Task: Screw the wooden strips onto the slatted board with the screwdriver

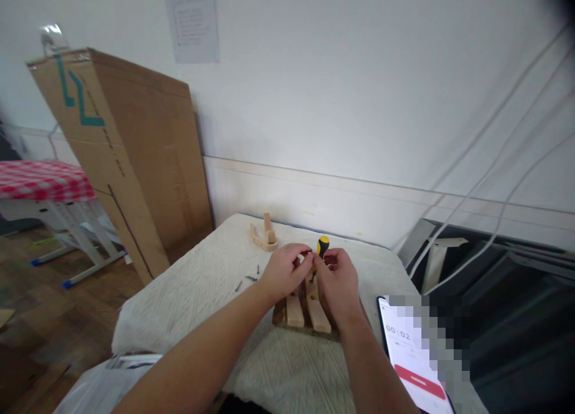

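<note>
Together two hands [309,270], one screwdriver [322,246], two wooden slats [305,309], several loose screws [249,278]

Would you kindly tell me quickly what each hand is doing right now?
Left hand: closed, pinching something too small to tell.
Right hand: closed on the screwdriver.

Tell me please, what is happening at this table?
A person works with both hands over a small wooden assembly on a table covered with white cloth. The right hand holds a screwdriver with a yellow and black handle, pointing down at the wood. The left hand meets it with pinched fingers, seemingly on something too small to make out. Loose screws lie to the left, another wooden piece behind, and a phone to the right.
</note>
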A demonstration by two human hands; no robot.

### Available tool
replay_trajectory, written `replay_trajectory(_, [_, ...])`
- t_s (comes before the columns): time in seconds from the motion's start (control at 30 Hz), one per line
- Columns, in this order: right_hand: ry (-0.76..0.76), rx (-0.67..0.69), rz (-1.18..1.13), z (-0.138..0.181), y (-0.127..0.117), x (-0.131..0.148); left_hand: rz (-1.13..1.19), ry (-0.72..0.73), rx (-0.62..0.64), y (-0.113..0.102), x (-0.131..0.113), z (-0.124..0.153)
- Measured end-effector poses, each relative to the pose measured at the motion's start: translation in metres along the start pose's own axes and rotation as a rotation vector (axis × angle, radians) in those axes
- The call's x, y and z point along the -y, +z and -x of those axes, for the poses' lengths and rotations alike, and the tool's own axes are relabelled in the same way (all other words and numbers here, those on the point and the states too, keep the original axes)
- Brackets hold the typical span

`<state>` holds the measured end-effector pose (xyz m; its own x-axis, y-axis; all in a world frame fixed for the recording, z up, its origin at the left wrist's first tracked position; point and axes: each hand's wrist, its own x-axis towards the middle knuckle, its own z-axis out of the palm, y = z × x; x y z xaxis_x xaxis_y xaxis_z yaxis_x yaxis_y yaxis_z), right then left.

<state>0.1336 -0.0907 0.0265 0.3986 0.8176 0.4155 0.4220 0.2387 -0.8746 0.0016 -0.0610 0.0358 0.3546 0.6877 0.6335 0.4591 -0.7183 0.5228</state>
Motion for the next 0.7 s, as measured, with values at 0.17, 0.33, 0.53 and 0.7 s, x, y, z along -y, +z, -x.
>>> replay_trajectory(0.17, [0.033, -0.001, -0.035, -0.0011, 0.0009, -0.0034, -0.045, 0.054, 0.077, 0.0016, 0.0012, 0.0009])
replay_trajectory(0.33, [0.051, 0.014, -0.065, -0.0003, 0.0005, -0.0003, -0.064, 0.017, 0.134, 0.005, 0.0017, 0.0011])
replay_trajectory(0.53, [0.016, 0.016, -0.162, 0.0006, 0.0017, -0.0014, -0.058, -0.017, 0.139, 0.0048, 0.0033, -0.0002])
replay_trajectory(0.7, [-0.026, 0.064, -0.138, 0.0006, 0.0017, -0.0079, -0.033, 0.015, 0.139, 0.0047, 0.0021, 0.0005])
